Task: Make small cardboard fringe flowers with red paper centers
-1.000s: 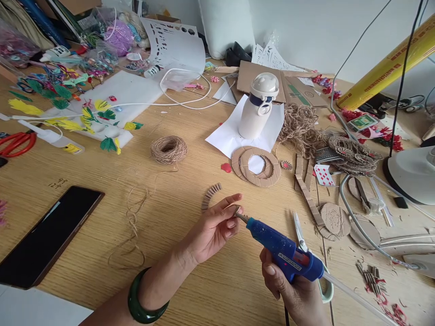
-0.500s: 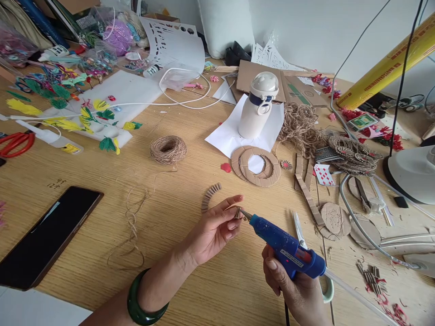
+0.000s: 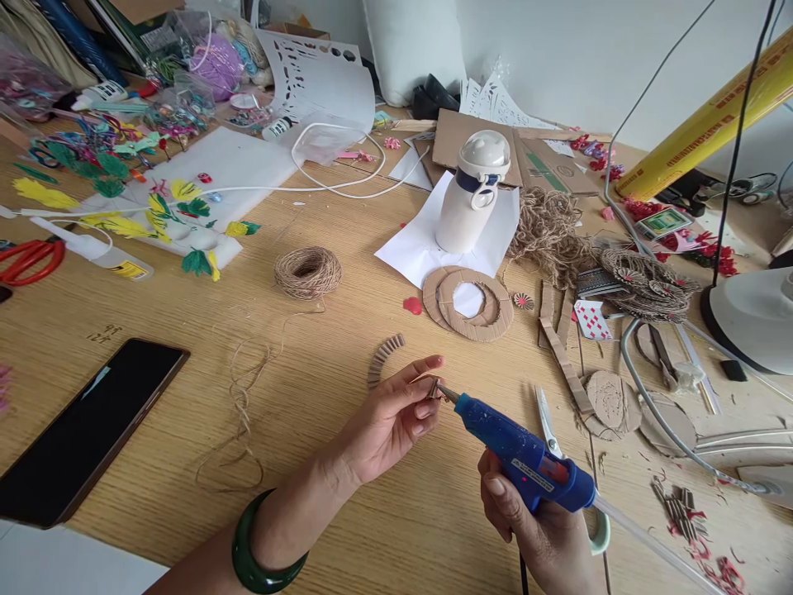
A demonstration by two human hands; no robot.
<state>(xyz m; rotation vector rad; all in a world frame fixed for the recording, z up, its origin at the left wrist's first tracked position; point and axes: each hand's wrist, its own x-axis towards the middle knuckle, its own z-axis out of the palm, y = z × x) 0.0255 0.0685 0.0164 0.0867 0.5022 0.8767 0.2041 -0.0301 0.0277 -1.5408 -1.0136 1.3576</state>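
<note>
My left hand [image 3: 400, 413] pinches a small piece of corrugated cardboard [image 3: 435, 387] between thumb and fingers. Its far side is hidden by the fingers. In my right hand [image 3: 538, 521] is a blue hot glue gun [image 3: 517, 446], its tip at the cardboard piece and a clear glue stick [image 3: 650, 537] running out of its back. A curved strip of corrugated cardboard [image 3: 385, 355] lies just beyond my left hand. Scissors [image 3: 546, 421] with pale green handles lie partly behind the glue gun.
A coil of twine [image 3: 308, 273] sits mid-table, with a loose strand trailing from it. Cardboard rings [image 3: 434, 307] lie in front of a white bottle [image 3: 466, 211] on paper. A phone [image 3: 87, 430] is at left, red scissors [image 3: 30, 263] beyond it. Cables and a lamp base [image 3: 752, 318] stand right.
Almost nothing differs. The glue gun's tip stays at the cardboard piece, and both hands hold nearly the same pose; the view has shifted very slightly.
</note>
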